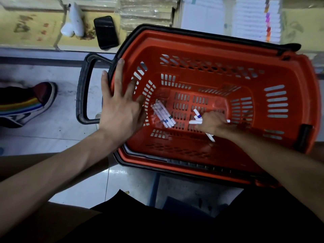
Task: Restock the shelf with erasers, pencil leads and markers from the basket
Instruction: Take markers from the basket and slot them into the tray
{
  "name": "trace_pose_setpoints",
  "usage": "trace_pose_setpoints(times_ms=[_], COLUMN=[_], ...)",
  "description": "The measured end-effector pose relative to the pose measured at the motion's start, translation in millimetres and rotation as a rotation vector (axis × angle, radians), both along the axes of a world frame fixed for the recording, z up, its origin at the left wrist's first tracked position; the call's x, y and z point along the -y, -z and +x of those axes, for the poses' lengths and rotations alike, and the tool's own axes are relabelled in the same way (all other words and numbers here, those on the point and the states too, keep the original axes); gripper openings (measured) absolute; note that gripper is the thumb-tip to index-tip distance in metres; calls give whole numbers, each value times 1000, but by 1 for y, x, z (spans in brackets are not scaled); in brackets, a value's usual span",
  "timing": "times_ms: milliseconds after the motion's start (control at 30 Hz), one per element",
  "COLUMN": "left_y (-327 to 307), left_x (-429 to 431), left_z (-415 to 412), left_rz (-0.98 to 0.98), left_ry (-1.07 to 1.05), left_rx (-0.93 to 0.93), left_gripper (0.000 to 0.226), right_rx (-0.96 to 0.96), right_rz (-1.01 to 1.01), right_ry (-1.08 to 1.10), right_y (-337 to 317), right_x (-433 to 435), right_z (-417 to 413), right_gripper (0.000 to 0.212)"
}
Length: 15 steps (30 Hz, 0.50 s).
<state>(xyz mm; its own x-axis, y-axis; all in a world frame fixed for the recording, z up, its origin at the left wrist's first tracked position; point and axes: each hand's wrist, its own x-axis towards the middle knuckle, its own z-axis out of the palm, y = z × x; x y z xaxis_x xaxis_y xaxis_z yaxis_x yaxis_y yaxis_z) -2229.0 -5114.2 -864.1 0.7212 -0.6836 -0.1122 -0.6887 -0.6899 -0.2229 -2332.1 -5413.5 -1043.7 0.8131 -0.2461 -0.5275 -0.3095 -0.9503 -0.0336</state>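
Nearest the camera, the person's dark clothing (pixel 175 228) fills the lower edge, and both bare forearms reach forward from it. The left hand (pixel 121 106) lies flat with its fingers spread and straight, the palm against the left end wall and rim of the red basket (pixel 219 44), holding nothing. The right hand (pixel 213 122) is down on the basket's slotted floor, well apart from the left, with its fingers curled round a handful of markers (pixel 195 121). White ends stick out to its left and below the wrist; the hand hides the rest. Between the two hands a group of loose markers (pixel 164 115) lies side by side on the floor of the basket, close to the left fingertips; whether they touch cannot be told. A black handle (pixel 82 92) juts from the basket's left end over the pale tiled floor (pixel 61 130), near a shoe (pixel 31 102) with a rainbow stripe. Beyond, the basket's far rim overlaps the front of the shelf (pixel 35 23), on which rest a white device (pixel 74 20), a black phone (pixel 106 32), clear-wrapped packs (pixel 147 14) and white stacks with coloured tabs (pixel 252 20).
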Motion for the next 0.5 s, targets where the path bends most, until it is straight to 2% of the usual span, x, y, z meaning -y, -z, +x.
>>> trace_pose_setpoints(times_ms=[67,200,300,400,500], left_y=[0,1,-1,-2,-3], left_x=[0,0,0,1,1], left_z=[-1,-2,-1,-1,-2], left_rz=[21,38,32,31,17], left_ry=[2,-2,-2,-7,5], left_rx=[10,13,9,12,15], left_gripper=[51,52,53,56,62], right_rx=[71,184,224,166,11], right_rz=[158,688,992,1148,1083], right_ry=[220,752,984,1105,984], right_y=[-12,-30,-36,-35,-35], right_x=[-6,-29,-56,-91,-115], right_z=[6,27,34,26,15], right_gripper=[44,28,20,19,25])
